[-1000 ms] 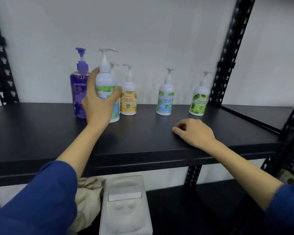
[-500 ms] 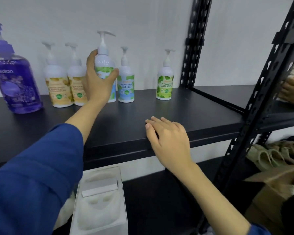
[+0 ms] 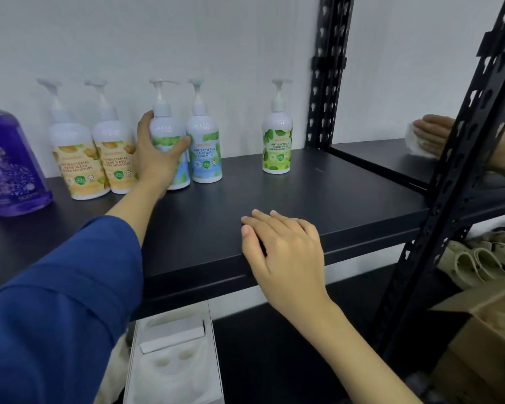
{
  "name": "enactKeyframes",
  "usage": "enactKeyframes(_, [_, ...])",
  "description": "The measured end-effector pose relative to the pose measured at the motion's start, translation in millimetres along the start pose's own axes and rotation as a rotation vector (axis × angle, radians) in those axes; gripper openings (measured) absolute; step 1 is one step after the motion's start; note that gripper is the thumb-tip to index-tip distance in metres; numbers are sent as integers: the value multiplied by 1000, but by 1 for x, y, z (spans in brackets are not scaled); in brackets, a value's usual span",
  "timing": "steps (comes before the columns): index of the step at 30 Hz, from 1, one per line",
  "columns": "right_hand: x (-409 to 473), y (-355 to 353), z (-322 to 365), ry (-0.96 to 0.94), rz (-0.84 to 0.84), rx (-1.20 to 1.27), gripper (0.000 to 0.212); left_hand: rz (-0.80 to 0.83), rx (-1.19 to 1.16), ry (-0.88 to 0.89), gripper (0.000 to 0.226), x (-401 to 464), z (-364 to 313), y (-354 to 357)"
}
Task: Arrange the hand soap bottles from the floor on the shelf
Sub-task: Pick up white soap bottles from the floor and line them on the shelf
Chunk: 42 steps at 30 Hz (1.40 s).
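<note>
White wall backs a black metal shelf (image 3: 318, 205), whose flat board carries a row of soap bottles along its rear edge. At the far left end of the shelf stands the biggest one, a purple bottle (image 3: 9, 167), partly cut off by the frame. To its right two orange-label bottles (image 3: 76, 158) stand side by side, touching each other. Next along the shelf comes a mint bottle (image 3: 168, 132), standing upright on the board with its base down; the left hand (image 3: 155, 158) is wrapped around its body, thumb on the right face and fingers curled behind, so it grips that bottle. Just beside it, touching or nearly so, is a second mint bottle (image 3: 204, 150) marked "cool mint". Well apart, further right on the shelf, a green-label bottle (image 3: 277, 147) stands alone near the rear upright post (image 3: 327, 71). The right hand (image 3: 286, 249) lies flat on the front edge of the shelf, fingers straight and relaxed, holding nothing. Under the shelf sits a white foam box (image 3: 172, 363). On the neighbouring board to the right of the shelf, another person's hand (image 3: 432, 135) rests on what may be a white cloth, though the front post hides part of it.
</note>
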State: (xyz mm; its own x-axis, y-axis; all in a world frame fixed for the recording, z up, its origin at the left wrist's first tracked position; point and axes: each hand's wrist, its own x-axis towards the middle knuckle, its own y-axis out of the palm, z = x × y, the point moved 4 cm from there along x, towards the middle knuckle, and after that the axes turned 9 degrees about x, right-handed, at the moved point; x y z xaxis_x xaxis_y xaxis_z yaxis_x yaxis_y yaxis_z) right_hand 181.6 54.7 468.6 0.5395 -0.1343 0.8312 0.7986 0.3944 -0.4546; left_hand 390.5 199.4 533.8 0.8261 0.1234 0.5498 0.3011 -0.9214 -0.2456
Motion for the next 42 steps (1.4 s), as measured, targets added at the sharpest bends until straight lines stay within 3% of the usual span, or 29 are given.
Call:
enactKeyframes(9, [-1, 0, -1, -17, -43, 3, 36, 182, 36, -101, 100, -8, 3, -2])
enactKeyframes(20, [-2, -1, -1, -11, -51, -1, 37, 161, 140, -9, 104, -8, 10, -2])
enactKeyframes(36, [-2, -2, 0, -17, -51, 6, 37, 215, 45, -101, 104, 2, 25, 3])
enactKeyframes(42, [-2, -1, -1, -14, -58, 1, 37, 144, 99, -116, 99, 5, 30, 1])
